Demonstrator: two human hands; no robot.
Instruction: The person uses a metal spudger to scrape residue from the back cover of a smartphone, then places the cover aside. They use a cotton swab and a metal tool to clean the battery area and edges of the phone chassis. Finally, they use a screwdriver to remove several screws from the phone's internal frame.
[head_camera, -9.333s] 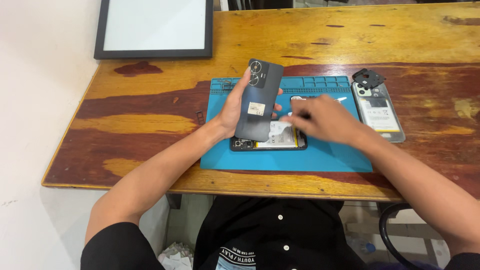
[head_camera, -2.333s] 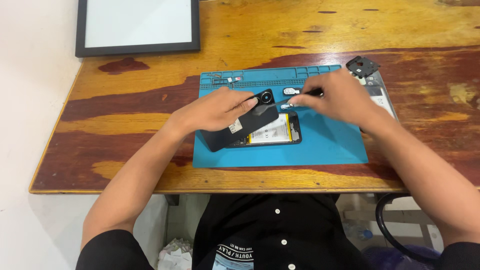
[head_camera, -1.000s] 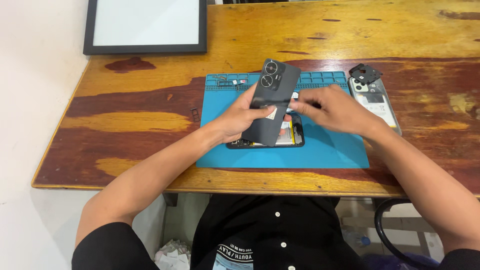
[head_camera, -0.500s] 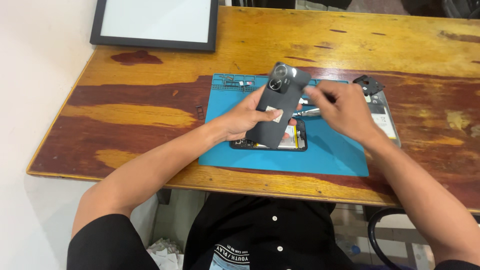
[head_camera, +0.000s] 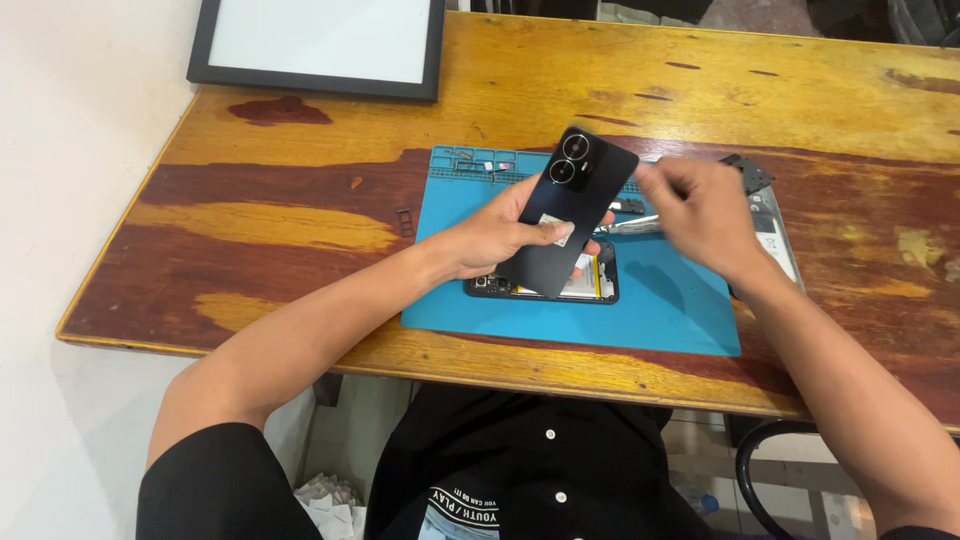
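Head view: back cover (head_camera: 572, 215) tilts, cameras up-right, in left hand (head_camera: 492, 238).

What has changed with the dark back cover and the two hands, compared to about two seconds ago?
The left hand has lifted the dark back cover from lying flat over the opened phone to a tilted, raised position. The right hand stays beside it, with a thin metal tool. The phone and blue mat have not moved.

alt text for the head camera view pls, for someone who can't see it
A person's left hand holds a dark phone back cover tilted above an opened phone on a blue mat, while the right hand grips a thin metal tool beside it. The mat lies on a worn wooden table, with a black-framed white panel at the far left.
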